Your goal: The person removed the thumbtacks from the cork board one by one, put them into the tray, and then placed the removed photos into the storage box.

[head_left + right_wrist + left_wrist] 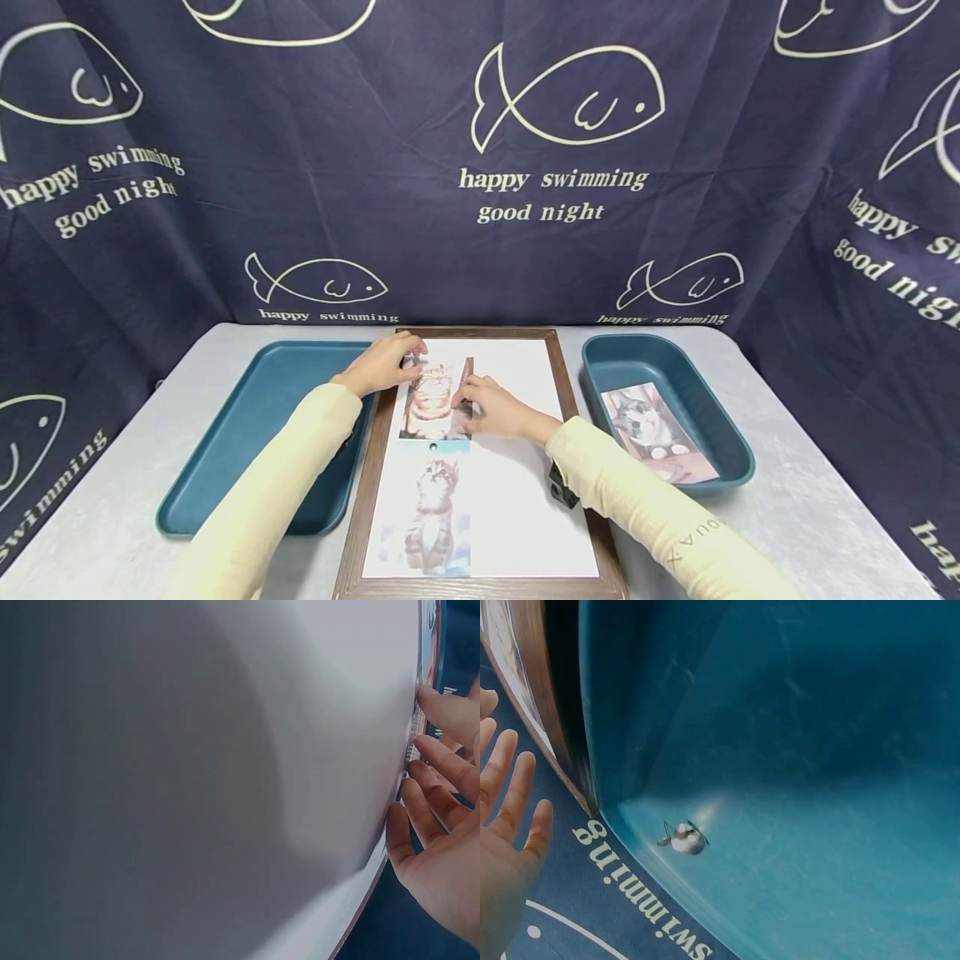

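An orange cat picture card (pixel 432 400) lies on the white board (pixel 525 533) with a wooden frame. My left hand (pixel 384 364) touches its upper left side, fingers extended; the left wrist view shows the same hand (pixel 508 825) with fingers spread. My right hand (pixel 498 408) rests over the card's right edge, thumb apart from the fingers. In the right wrist view that hand (pixel 442 787) has its fingertips at the board surface. Directly below lies a grey kitten picture card (pixel 435 508), a small dark round magnet (pixel 432 447) at its top edge.
A shallow blue tray (pixel 247 433) stands left of the board. At the right, a deeper blue bin (pixel 708 417) holds another cat picture card (pixel 652 433). Beneath the right sleeve sits a black object (pixel 561 487), partly hidden. Dark blue fish-patterned cloth (pixel 555 275) hangs behind.
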Demonstrator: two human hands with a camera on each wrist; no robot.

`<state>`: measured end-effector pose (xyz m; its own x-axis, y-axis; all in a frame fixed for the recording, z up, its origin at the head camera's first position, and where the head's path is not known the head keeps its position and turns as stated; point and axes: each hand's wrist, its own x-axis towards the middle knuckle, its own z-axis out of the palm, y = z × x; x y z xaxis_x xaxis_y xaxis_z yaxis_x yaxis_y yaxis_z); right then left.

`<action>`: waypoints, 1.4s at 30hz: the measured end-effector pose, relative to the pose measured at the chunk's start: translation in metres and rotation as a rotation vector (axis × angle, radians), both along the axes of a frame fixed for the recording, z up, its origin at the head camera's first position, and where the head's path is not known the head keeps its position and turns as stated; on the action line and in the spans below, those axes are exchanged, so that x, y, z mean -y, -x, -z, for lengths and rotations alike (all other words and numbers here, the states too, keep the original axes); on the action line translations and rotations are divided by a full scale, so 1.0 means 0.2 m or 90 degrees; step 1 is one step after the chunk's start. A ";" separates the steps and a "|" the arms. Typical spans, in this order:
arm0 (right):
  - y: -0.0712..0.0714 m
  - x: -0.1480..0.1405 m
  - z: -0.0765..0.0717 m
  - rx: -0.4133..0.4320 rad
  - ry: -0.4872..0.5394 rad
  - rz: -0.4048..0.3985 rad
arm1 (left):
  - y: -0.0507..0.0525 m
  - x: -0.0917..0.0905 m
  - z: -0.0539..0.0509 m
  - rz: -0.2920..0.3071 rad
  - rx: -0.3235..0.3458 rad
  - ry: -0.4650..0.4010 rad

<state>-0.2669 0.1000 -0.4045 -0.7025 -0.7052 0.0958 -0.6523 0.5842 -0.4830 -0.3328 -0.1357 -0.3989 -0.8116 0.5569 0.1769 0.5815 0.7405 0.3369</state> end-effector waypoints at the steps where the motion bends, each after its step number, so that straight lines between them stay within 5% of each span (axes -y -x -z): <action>1: 0.00 0.00 0.00 0.001 0.000 0.000 | 0.00 -0.01 0.00 -0.001 0.002 0.002; 42: 0.00 0.01 -0.02 0.017 -0.027 0.004 | 0.03 -0.05 -0.01 -0.052 0.078 0.067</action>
<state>-0.2679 0.0978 -0.4010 -0.7092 -0.7034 0.0478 -0.6356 0.6086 -0.4751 -0.3379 -0.1252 -0.3978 -0.8667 0.4986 0.0181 0.4775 0.8185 0.3194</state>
